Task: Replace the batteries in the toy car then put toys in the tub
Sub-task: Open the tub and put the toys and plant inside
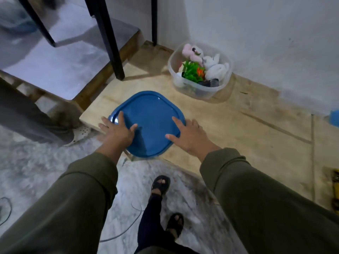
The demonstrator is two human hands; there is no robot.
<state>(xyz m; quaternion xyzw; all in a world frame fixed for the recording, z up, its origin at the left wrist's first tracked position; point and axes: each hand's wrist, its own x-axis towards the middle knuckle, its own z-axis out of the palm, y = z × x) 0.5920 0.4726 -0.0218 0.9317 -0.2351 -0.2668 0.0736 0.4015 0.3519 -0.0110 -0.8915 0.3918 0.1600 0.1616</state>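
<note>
A blue square lid (150, 121) lies on a tub whose clear corner shows just beneath it, at the front edge of a low wooden platform (247, 136). My left hand (117, 131) rests flat on the lid's left edge, fingers spread. On the lid's right edge my right hand (189, 134) lies the same way. Farther back by the white wall stands a clear plastic tub (225, 83), uncovered, holding white and pink plush toys (214, 67) and a green plastic plant (192, 71). No toy car can be made out for certain.
Black metal legs (111, 43) of a frame stand at the back left beside a raised grey slab. Another person's foot in a white clog (78, 134) is at the left. My sandalled feet (161, 184) and a cable (128, 230) are on the marble floor. A yellow object (335, 191) sits at the right edge.
</note>
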